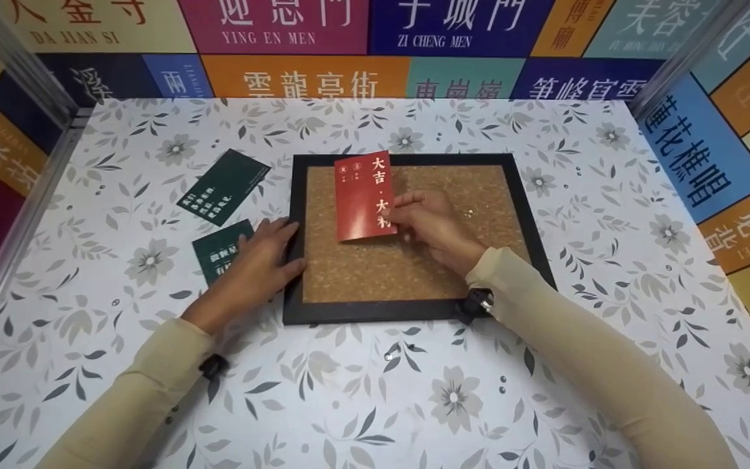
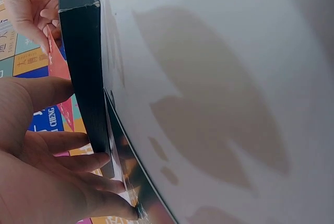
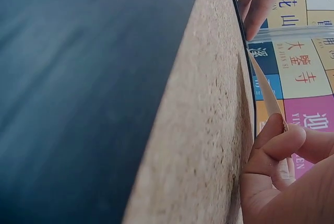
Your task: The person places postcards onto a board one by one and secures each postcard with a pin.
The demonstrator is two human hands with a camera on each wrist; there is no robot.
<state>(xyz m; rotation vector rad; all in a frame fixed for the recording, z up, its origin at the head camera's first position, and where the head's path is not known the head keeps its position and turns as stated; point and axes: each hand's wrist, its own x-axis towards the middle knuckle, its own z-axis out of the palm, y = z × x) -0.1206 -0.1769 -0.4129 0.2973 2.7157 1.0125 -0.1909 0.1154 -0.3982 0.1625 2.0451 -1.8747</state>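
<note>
A red card (image 1: 357,212) with pale Chinese characters stands tilted over the left part of a black-framed cork board (image 1: 407,277). My right hand (image 1: 437,228) pinches it by its right edge between thumb and fingers. On the board's left side, my left hand (image 1: 254,264) touches the black frame (image 2: 86,51) with outstretched fingers and thumb. Beneath that hand lies a dark green card (image 1: 208,251), partly covered. In the right wrist view the red card (image 3: 269,88) appears nearly edge-on, so whether its lower edge meets the cork I cannot tell.
Another green card (image 1: 225,185) lies left of the board, near the partly covered one. A white tablecloth (image 1: 362,404) with grey flowers covers the table. Colourful panels (image 1: 284,29) with large characters stand behind and at both sides. Small pale specks (image 1: 469,213) show on the cork.
</note>
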